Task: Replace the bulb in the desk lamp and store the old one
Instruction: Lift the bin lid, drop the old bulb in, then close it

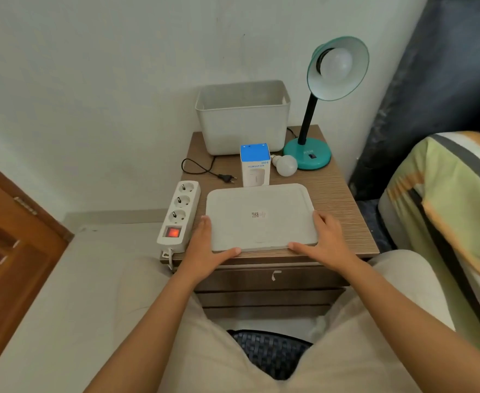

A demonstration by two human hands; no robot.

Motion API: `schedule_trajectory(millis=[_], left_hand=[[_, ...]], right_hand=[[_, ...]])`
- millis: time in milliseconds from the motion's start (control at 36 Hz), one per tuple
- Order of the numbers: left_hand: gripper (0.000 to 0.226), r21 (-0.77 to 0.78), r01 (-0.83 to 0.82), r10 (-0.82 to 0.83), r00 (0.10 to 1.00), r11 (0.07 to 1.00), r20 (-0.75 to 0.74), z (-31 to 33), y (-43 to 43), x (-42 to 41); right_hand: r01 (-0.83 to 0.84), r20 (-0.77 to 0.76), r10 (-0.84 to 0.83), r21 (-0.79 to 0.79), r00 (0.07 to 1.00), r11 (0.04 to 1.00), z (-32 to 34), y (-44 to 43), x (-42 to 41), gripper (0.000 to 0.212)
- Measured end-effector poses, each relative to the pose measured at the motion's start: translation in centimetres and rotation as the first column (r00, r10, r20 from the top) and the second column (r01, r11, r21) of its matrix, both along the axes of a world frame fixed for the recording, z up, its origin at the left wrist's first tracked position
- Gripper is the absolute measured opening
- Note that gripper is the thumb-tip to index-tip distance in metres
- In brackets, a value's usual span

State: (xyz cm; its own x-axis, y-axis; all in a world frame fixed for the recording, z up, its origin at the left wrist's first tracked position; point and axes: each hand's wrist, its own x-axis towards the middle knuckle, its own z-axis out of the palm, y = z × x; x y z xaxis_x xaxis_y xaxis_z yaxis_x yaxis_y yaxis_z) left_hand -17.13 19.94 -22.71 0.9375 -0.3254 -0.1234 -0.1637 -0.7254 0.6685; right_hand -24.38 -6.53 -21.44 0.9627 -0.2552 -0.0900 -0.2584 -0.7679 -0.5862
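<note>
Both forearms are reaching forward over the person's lap toward the small wooden table (pixel 341 194). At its near edge the left hand (pixel 207 251) and the right hand (pixel 328 242) are gripping a flat grey lid (pixel 261 217). Each hand is partly curled, fingers lying along a side edge and thumb running along the front edge. The lid is lying flat, a small printed code at its middle; whether it is lifted off the wood at all, I cannot tell.

Just left of the lid a white power strip (pixel 179 214) is resting along the table's left edge, its red switch glowing. A black plug (pixel 228 178) with its cord is lying loose behind the strip, not in any socket.

Behind the lid a blue-and-white box (pixel 255 164) marked "humidifier" is standing upright. Just beside it, to the right, a loose white bulb (pixel 285 165) is lying on its side, its screw base pointing toward the box and its globe close to the lamp's base.

The teal desk lamp (pixel 308 156) is standing at the back right corner, its shade tilted toward the viewer. Another bulb (pixel 336 63) is sitting in its socket, unlit.

An open grey bin (pixel 243 129) is standing at the back against the wall, left of the lamp. Nothing shows inside it from this angle.
</note>
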Motion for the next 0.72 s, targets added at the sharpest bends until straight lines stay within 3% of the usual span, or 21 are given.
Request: schedule_trajectory(millis=[194, 333, 556, 722], left_hand=[[0.112, 0.186, 0.071, -0.073, 0.997, 0.980, 0.009, 0.0, -0.1, 0.2], [0.110, 0.244, 0.120, -0.131, 0.991, 0.962, 0.029, 0.7, -0.7, 1.1], [0.103, 0.174, 0.061, -0.089, 0.984, 0.983, 0.156, 5.6, -2.1, 8.9], [0.103, 0.144, -0.020, -0.014, 0.973, 0.989, 0.231, 10.0, -3.4, 18.1]], right_hand=[[-0.025, -0.027, 0.024, -0.022, 0.999, 0.999, -0.4, 0.1, -0.2, 0.099], [-0.030, -0.048, 0.034, 0.074, 0.998, 0.997, -0.1, -0.4, 0.8, 0.100], [0.030, -0.006, -0.029, 0.027, 1.000, 0.999, 3.1, -1.9, 8.0, 0.081], [-0.027, 0.036, 0.026, 0.031, 0.999, 0.999, 5.1, -2.3, 14.5, 0.071]])
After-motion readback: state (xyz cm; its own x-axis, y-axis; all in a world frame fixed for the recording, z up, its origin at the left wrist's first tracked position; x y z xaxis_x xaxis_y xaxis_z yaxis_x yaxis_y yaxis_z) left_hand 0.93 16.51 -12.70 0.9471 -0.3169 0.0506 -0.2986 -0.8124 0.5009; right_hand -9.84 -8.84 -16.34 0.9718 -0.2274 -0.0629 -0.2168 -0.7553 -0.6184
